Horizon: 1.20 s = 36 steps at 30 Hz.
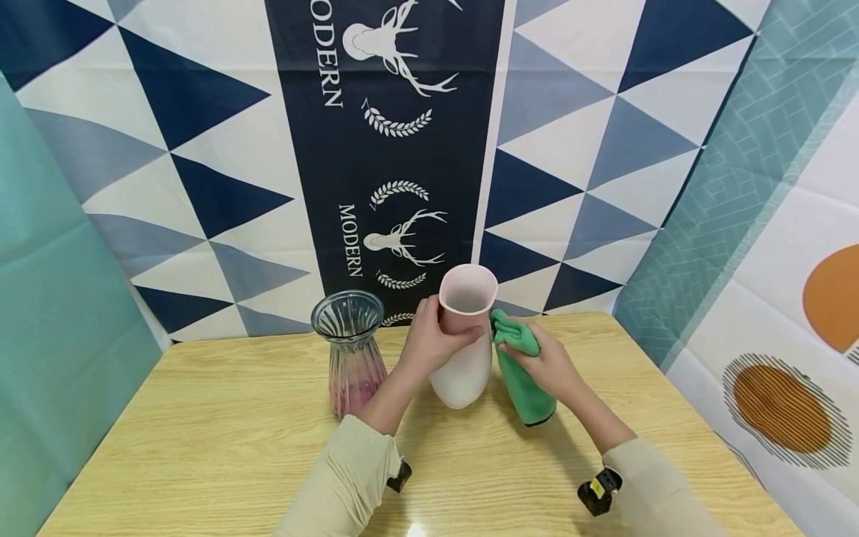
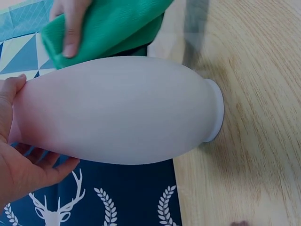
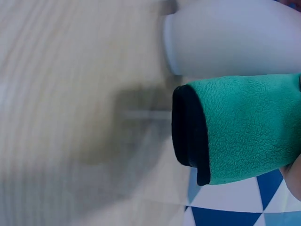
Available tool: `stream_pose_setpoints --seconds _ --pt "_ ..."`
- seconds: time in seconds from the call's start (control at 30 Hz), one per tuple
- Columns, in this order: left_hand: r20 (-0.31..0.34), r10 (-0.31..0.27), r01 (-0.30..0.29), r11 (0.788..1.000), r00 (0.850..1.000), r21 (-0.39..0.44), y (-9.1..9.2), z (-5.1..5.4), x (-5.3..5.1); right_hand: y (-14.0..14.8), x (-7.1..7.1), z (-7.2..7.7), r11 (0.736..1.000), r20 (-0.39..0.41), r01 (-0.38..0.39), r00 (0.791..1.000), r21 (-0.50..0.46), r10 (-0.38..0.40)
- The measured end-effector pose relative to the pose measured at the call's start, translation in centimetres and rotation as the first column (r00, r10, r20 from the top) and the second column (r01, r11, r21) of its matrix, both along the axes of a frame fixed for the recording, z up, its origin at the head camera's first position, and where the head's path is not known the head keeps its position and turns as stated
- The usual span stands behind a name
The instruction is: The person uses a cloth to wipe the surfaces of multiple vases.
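A tall vase (image 1: pixel 459 377), pale pink at the neck and white below, stands near the back of the wooden table. My left hand (image 1: pixel 432 339) grips its neck from the left, thumb across the front. On the vase's right side, my right hand (image 1: pixel 546 364) holds a folded green cloth (image 1: pixel 528 391) with dark edging. In the left wrist view the cloth (image 2: pixel 113 23) lies along the vase's side (image 2: pixel 122 110); whether they touch is unclear. The right wrist view shows the cloth's lower end (image 3: pixel 249 132) hanging beside the vase's base (image 3: pixel 211 42).
A ribbed glass vase (image 1: pixel 349 350), bluish at the rim and pink below, stands left of my left forearm. Behind the wooden table (image 1: pixel 221 432) hangs a patterned sheet (image 1: pixel 396 164) with triangles and deer heads. Other sheets hang at both sides.
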<state>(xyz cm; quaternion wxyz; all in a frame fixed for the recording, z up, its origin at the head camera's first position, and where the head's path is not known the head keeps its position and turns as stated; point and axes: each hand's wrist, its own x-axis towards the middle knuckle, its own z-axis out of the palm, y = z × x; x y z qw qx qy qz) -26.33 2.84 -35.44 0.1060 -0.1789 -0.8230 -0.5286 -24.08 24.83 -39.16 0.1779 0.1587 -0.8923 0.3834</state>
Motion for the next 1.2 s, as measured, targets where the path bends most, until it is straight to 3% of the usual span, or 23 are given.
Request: stream_pose_setpoints --seconds 0.43,0.73,1.2 --pt "-0.031 -0.016 0.015 0.999 0.999 -0.04 0.0 -0.2 -0.2 -1.1 -0.1 2.6 0.997 -0.068 0.023 0.997 -0.075 -0.028" --pt "-0.023 -0.066 0.065 0.998 0.998 -0.012 -0.1 -0.2 -0.6 -1.6 0.0 4.2 0.995 -0.096 0.009 0.995 -0.096 -0.019" --pt "0.033 -0.145 0.144 0.989 0.989 0.022 -0.3 0.0 -0.8 -1.4 -0.1 3.5 0.997 -0.05 0.008 0.999 -0.075 -0.012"
